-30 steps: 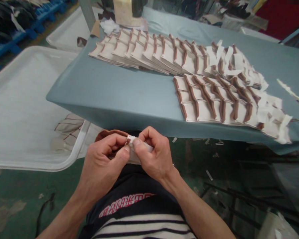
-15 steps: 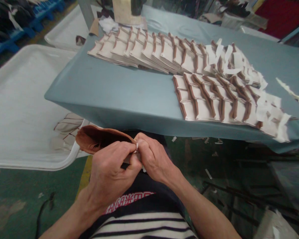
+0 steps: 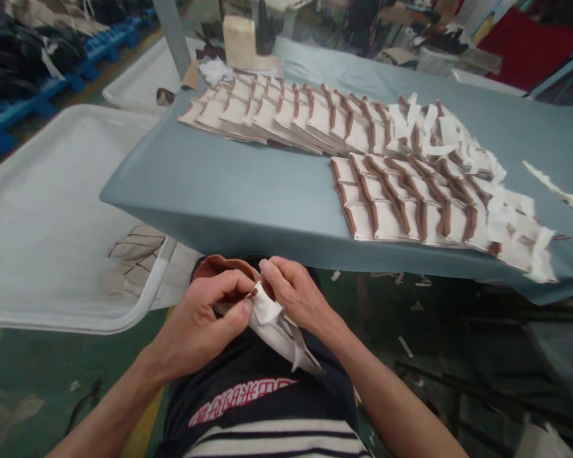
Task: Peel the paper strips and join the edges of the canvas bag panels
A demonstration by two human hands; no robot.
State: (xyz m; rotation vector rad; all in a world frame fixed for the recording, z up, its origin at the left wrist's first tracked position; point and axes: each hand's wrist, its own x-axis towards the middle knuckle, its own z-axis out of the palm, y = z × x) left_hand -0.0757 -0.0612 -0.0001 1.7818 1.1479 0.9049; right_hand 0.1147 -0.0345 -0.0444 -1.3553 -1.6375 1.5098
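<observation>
Left hand: the left hand [image 3: 203, 321] pinches the edge of a brown-and-white piece [image 3: 270, 318] between thumb and forefinger.
Right hand: the right hand [image 3: 293, 296] has its fingers bent in beside the left fingertips, at the upper edge of the same piece; whether it grips there cannot be told.
Piece in hand: lies before the wearer's waist, just short of the table; its brown part curves up behind the left hand, and its white part hangs below the fingertips, slanting down under the right wrist.
Table: a table [image 3: 210, 184] under a smooth blue-grey cover stands ahead of the hands.
Rows on table: a back row [image 3: 310, 114] and a front row [image 3: 401, 203] of overlapping cream pieces with brown edges; white strips [image 3: 430, 130] lie at the right of the back row.
Tub: a white tub [image 3: 52, 216] stands left of the table, with cream, brown-lined pieces [image 3: 141, 251] inside its near right corner.
Clothing: a dark apron [image 3: 210, 372] with red lettering, and a striped garment [image 3: 272, 439] below it in view.
Floor: green [image 3: 363, 318], with pale scraps [image 3: 405, 346].
</observation>
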